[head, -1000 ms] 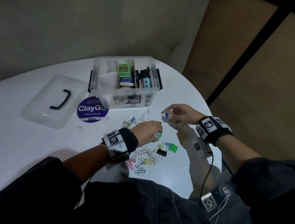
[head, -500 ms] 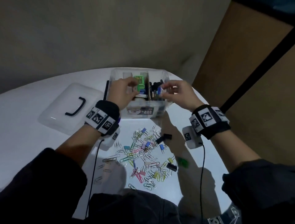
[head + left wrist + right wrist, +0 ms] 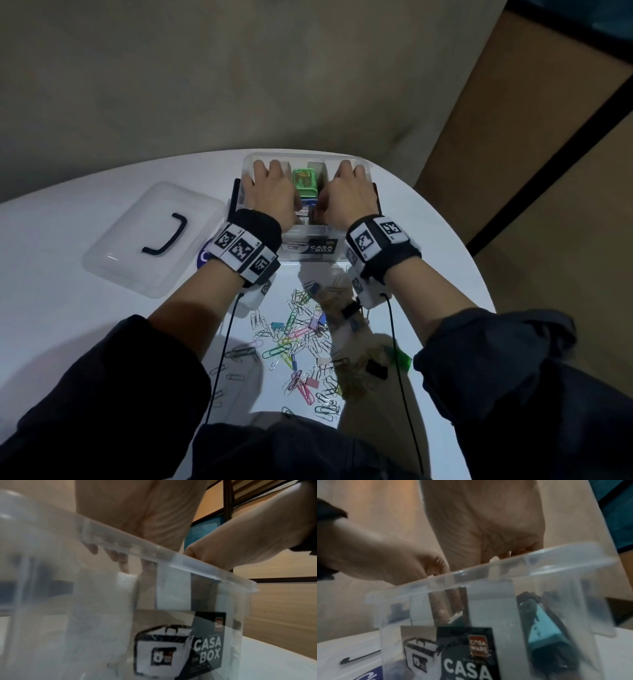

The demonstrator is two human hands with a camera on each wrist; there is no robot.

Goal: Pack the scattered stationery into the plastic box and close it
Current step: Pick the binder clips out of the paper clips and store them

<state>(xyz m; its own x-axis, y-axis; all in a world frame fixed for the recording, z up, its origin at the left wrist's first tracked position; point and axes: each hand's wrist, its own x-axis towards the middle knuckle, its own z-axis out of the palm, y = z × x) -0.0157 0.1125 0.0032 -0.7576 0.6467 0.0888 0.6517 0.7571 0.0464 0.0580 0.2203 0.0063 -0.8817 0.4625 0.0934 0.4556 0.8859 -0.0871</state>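
Observation:
The clear plastic box (image 3: 308,158) stands open at the table's far side, with a green stapler (image 3: 304,181) in its middle compartment. My left hand (image 3: 270,195) reaches down into the left part and my right hand (image 3: 347,195) into the right part. Both sets of fingers curl downward below the rim. In the left wrist view the left fingers (image 3: 123,563) point down just above a white piece (image 3: 126,580). What either hand holds is hidden. Paper clips (image 3: 301,339) and binder clips (image 3: 376,370) lie scattered in front of the box.
The clear lid (image 3: 154,236) with a black handle lies left of the box. A teal and black item (image 3: 541,628) leans inside the box's right compartment. The round table's edge curves close on the right. A blue sticker (image 3: 205,255) shows beside my left wrist.
Both hands have gone from the clip pile up to the box, carrying small clips, and have now dipped inside it. The head view has swung forward over the box.

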